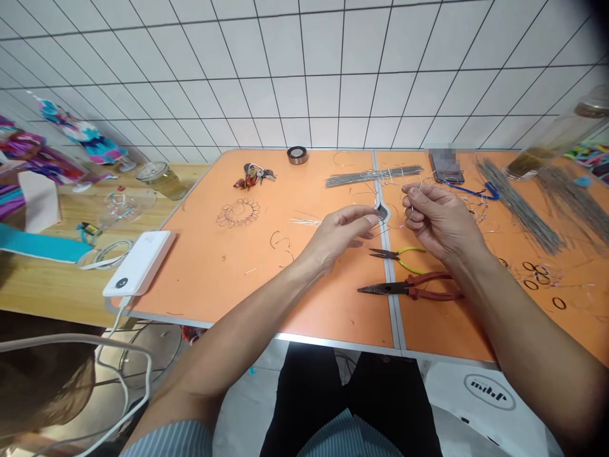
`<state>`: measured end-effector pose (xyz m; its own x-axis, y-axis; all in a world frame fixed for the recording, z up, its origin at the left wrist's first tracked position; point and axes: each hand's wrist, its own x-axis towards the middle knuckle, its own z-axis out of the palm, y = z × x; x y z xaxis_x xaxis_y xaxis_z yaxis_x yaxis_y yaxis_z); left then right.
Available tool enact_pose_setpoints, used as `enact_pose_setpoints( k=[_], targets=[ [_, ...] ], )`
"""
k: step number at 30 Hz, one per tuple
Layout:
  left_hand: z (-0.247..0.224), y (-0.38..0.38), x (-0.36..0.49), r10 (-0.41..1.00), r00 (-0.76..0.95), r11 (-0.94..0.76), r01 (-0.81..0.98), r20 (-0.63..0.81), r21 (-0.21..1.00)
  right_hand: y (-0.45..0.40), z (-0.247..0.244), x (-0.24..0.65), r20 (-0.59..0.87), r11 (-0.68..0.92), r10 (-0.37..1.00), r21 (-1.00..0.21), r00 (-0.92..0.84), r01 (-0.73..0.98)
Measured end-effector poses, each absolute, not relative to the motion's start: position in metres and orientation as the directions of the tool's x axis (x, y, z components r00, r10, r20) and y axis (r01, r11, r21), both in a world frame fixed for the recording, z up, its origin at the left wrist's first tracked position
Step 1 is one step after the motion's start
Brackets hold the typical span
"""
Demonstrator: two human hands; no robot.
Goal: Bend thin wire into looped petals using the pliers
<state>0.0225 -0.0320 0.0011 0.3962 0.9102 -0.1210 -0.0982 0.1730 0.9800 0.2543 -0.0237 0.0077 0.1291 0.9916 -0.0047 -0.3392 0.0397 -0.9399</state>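
Observation:
My right hand (435, 216) is closed in a pinch on a thin wire (412, 213) above the right part of the orange table (238, 273). To its left, my left hand (340, 235) has its thumb and fingers pressed together over the table's seam; a thin wire seems to run by its fingertips. Beneath and between the hands lie yellow-handled pliers (412, 259) and red-handled pliers (428, 287). A bundle of straight wires (373, 176) rests behind the hands. Farther left is a looped wire ring (238, 213).
A white power bank (139, 263) with a cable lies at the table's left edge. Keys (255, 176) and a tape roll (297, 155) are at the back. A phone (446, 166), more wire bundles (521, 206), black rings (541, 275) and a glass jar (556, 136) are on the right.

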Motion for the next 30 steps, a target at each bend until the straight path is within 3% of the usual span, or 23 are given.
enact_pose_setpoints(
  k=[8, 30],
  targets=[
    [0.001, -0.031, 0.022, 0.98, 0.196, 0.007, -0.199, 0.033, 0.98, -0.025, 0.007, 0.254, 0.117, 0.154, 0.973, -0.97, 0.197, -0.188],
    [0.003, -0.022, 0.013, 0.996, 0.087, 0.033, -0.228, -0.014, 0.973, -0.037, 0.008, 0.244, 0.287, 0.264, 0.939, -0.955, 0.19, 0.137]
  ],
)
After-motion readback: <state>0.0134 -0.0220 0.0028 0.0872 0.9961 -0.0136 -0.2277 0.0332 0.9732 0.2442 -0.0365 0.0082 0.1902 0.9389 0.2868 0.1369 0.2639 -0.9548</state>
